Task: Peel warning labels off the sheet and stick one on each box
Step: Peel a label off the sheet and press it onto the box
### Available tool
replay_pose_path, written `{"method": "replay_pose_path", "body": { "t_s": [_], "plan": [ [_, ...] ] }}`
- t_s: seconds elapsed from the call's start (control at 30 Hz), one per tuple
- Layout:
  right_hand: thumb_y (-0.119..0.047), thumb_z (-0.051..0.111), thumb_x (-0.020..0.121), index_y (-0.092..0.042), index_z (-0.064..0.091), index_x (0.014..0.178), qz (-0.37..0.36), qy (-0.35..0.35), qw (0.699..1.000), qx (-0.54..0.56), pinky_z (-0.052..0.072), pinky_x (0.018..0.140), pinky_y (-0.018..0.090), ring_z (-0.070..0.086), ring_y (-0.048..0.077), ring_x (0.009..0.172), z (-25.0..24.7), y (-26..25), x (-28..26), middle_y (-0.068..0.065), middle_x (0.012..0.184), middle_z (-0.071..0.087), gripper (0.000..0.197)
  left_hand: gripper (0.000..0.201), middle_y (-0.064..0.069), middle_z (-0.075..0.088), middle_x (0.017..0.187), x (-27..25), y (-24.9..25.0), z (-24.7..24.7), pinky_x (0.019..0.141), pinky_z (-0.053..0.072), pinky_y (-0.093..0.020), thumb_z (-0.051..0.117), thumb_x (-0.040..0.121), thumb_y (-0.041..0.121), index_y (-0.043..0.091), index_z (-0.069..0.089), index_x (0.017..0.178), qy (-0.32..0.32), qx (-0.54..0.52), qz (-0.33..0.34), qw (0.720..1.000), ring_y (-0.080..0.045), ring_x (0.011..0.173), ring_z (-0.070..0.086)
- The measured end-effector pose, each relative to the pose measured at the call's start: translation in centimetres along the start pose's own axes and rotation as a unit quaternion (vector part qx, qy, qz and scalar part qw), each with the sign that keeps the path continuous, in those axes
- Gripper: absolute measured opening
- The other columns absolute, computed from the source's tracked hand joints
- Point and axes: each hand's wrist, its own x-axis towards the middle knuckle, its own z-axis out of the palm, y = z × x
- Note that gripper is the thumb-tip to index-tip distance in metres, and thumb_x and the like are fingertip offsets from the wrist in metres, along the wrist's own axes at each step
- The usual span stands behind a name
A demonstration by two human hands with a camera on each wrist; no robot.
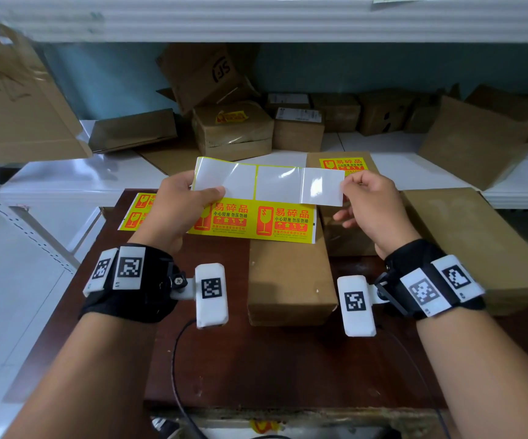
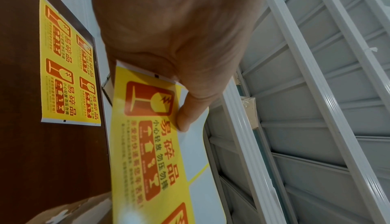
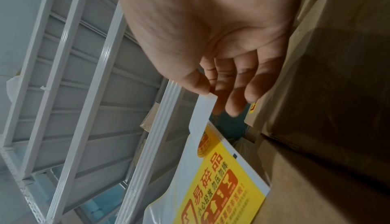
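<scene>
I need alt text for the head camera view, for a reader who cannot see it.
Two hands hold up a label sheet: the left hand grips its left end, and the right hand pinches a peeled label, white back showing. Below, cardboard boxes lie on a dark table; one box behind already carries a yellow label.

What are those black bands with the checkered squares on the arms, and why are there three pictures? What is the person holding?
No robot here, just a person with small cameras strapped on. The big picture comes from a camera on the head, looking down. The other two come from cameras on the wrists, looking along each hand.

The left hand holds a sheet of yellow warning labels. Its top row is already bare and shiny. The right hand pinches the corner of a label it is peeling; you see its white back.

Below is a brown table with a plain cardboard box, and another label sheet lying at the left. One box further back already wears a yellow label.
</scene>
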Motion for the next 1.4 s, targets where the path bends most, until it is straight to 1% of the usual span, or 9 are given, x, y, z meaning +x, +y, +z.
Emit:
{"method": "replay_pose_path", "body": {
  "t_s": [0.13,0.23,0.47,0.67,0.8,0.97,1.1,1.23,1.4],
  "plan": [
    [-0.019,0.049,0.103,-0.024,0.061,0.091,0.001,0.005,1.000,0.003,0.049,0.048,0.018,0.067,0.012,0.059,-0.1,0.1,0.1,0.005,0.101,0.070,0.018,0.010,-0.002,0.079,0.085,0.0,0.0,-0.1,0.088,0.059,-0.054,0.073,0.089,0.014,0.021,0.074,0.095,0.005,0.002,0.003,1.000,-0.022,0.078,0.074],
    [-0.019,0.048,0.103,-0.022,0.061,0.093,0.001,0.008,1.000,0.004,0.050,0.048,0.018,0.067,0.011,0.058,-0.2,0.1,0.1,0.005,0.102,0.070,0.017,0.011,-0.003,0.078,0.087,0.0,0.0,-0.2,0.087,0.059,-0.055,0.073,0.089,0.014,0.021,0.074,0.097,0.010,0.002,0.007,1.000,-0.023,0.079,0.074],
    [-0.019,0.048,0.103,-0.024,0.061,0.091,0.006,0.013,1.000,0.001,0.050,0.049,0.018,0.066,0.011,0.057,-0.3,0.1,0.3,0.003,0.103,0.069,0.018,0.013,-0.002,0.078,0.089,0.1,-0.1,-0.4,0.085,0.061,-0.048,0.073,0.089,0.013,0.022,0.074,0.099,0.017,-0.003,0.014,1.000,-0.020,0.078,0.074],
    [-0.019,0.048,0.103,-0.021,0.062,0.097,0.011,0.017,1.000,-0.001,0.051,0.050,0.019,0.066,0.012,0.058,-0.4,0.2,0.3,0.002,0.107,0.068,0.015,0.013,-0.003,0.078,0.088,0.2,-0.2,-0.6,0.074,0.061,-0.038,0.073,0.089,0.014,0.022,0.073,0.099,0.024,-0.003,0.016,1.000,-0.015,0.070,0.073],
    [-0.019,0.048,0.103,-0.017,0.063,0.103,0.016,0.020,1.000,0.002,0.052,0.051,0.021,0.066,0.013,0.059,-0.5,0.2,0.4,0.003,0.108,0.068,0.015,0.011,0.005,0.076,0.076,0.2,-0.1,-0.6,0.072,0.059,-0.038,0.072,0.090,0.013,0.023,0.073,0.092,0.029,0.003,0.020,0.999,-0.013,0.066,0.071],
    [-0.018,0.048,0.103,-0.016,0.063,0.104,0.021,0.023,0.999,0.013,0.053,0.052,0.022,0.065,0.012,0.056,-0.7,0.1,0.3,0.003,0.107,0.067,0.015,0.009,0.001,0.075,0.080,0.3,-0.1,-0.9,0.070,0.059,-0.039,0.073,0.090,0.015,0.022,0.072,0.096,0.037,0.009,0.020,0.999,-0.016,0.067,0.071],
    [-0.017,0.048,0.103,-0.016,0.062,0.103,0.025,0.018,0.999,0.022,0.054,0.052,0.022,0.065,0.013,0.056,-0.7,0.0,0.2,0.005,0.108,0.067,0.014,0.009,0.003,0.073,0.076,0.3,0.0,-1.1,0.063,0.056,-0.031,0.072,0.090,0.014,0.022,0.073,0.094,0.044,0.012,0.025,0.999,-0.013,0.063,0.068],
    [-0.016,0.047,0.104,-0.022,0.060,0.092,0.038,0.011,0.998,0.056,0.059,0.058,0.027,0.070,0.021,0.065,-0.7,-0.4,0.0,0.012,0.106,0.069,0.018,0.010,0.003,0.072,0.077,0.3,0.0,-1.3,0.057,0.053,-0.026,0.071,0.090,0.014,0.024,0.071,0.088,0.049,0.014,0.029,0.998,-0.013,0.064,0.067],
    [-0.014,0.047,0.104,-0.019,0.060,0.098,0.066,0.009,0.989,0.134,0.063,0.070,0.033,0.077,0.026,0.080,-0.7,-0.8,-0.2,0.009,0.110,0.069,0.015,0.008,0.000,0.073,0.080,0.4,0.0,-1.5,0.065,0.057,-0.031,0.071,0.090,0.015,0.023,0.070,0.088,0.051,0.008,0.023,0.998,-0.017,0.068,0.069]
  ]
}}
